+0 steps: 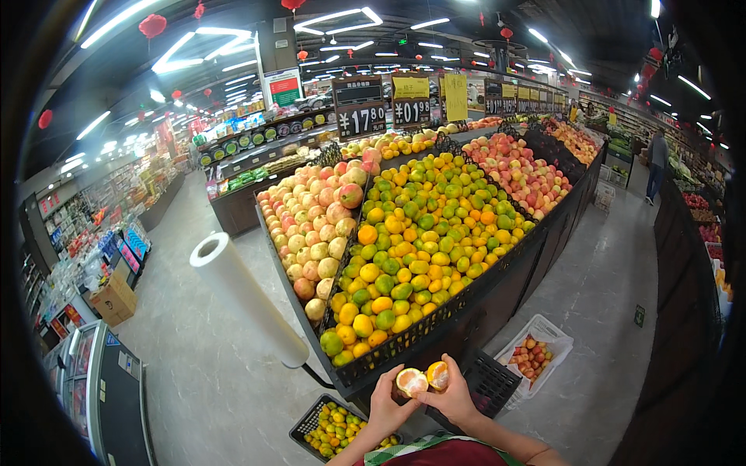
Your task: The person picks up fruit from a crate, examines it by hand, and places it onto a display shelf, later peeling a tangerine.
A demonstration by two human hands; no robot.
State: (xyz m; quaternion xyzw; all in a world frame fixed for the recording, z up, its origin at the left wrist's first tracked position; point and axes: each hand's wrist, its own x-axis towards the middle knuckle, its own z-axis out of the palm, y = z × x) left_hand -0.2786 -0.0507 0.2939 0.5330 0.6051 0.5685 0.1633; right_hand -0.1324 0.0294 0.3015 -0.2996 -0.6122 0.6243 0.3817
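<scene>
Just in front of the display's black rim, both hands hold a mandarin torn in two. My left hand (391,402) grips the larger piece (411,382), its pale, juicy inside facing up. In my right hand (452,396) is the other piece (438,376), with orange peel around it and white pith showing. The hands meet at the thumbs. Beyond them lies a sloping heap of green and orange mandarins (419,239) in the display, pomegranates (312,233) heaped to its left and apples (518,169) to its right.
A roll of clear plastic bags (250,303) stands at the display's left corner. On the floor are a black crate of mandarins (335,428), an empty-looking black crate (492,381) and a white crate of red fruit (530,358). A person (657,163) is in the right aisle.
</scene>
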